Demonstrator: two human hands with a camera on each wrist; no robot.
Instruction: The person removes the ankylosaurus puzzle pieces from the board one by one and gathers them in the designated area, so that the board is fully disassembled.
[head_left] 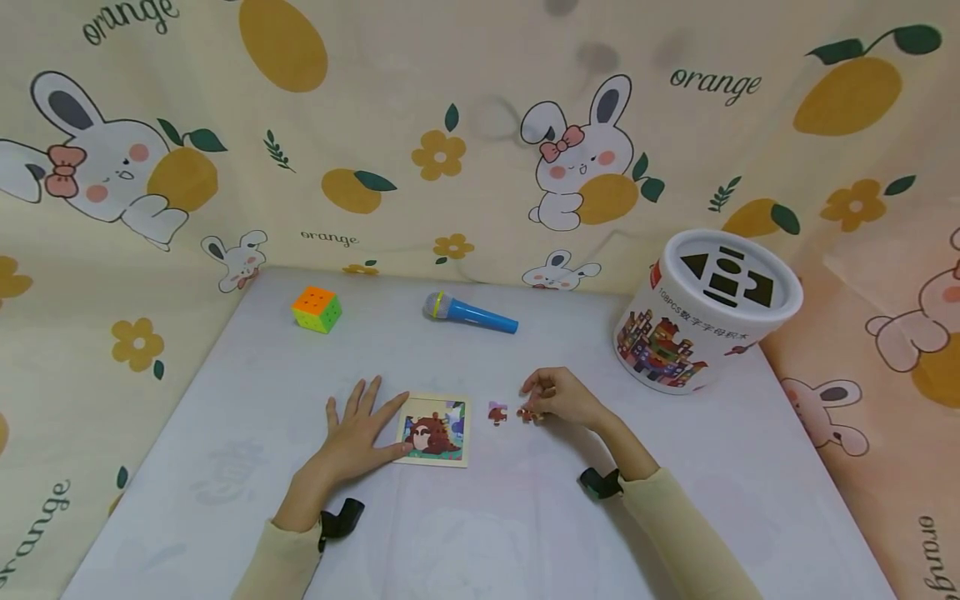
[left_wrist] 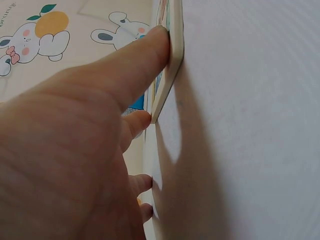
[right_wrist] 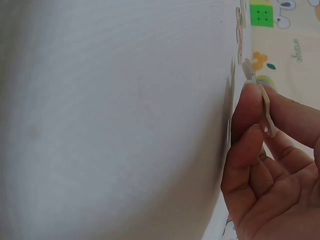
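Observation:
A small square wooden jigsaw puzzle (head_left: 465, 433) with a brown animal picture lies on the table; its upper right area shows pale wood. My left hand (head_left: 356, 442) is spread flat at its left side, thumb and index finger touching the frame's left edge. In the left wrist view the thumb (left_wrist: 145, 57) presses on the frame's edge (left_wrist: 175, 40). To the right, my right hand (head_left: 566, 398) pinches a jigsaw piece (right_wrist: 266, 107) between thumb and fingers, just above the table. Between the puzzle and that hand lies another loose jigsaw piece (head_left: 497, 412).
Toward the back of the white table (head_left: 480, 533) are a coloured puzzle cube (head_left: 317, 309) at left and a blue toy microphone (head_left: 472, 314) in the middle. A large white block bucket (head_left: 667, 333) stands at the right. Printed cloth (head_left: 480, 108) hangs behind.

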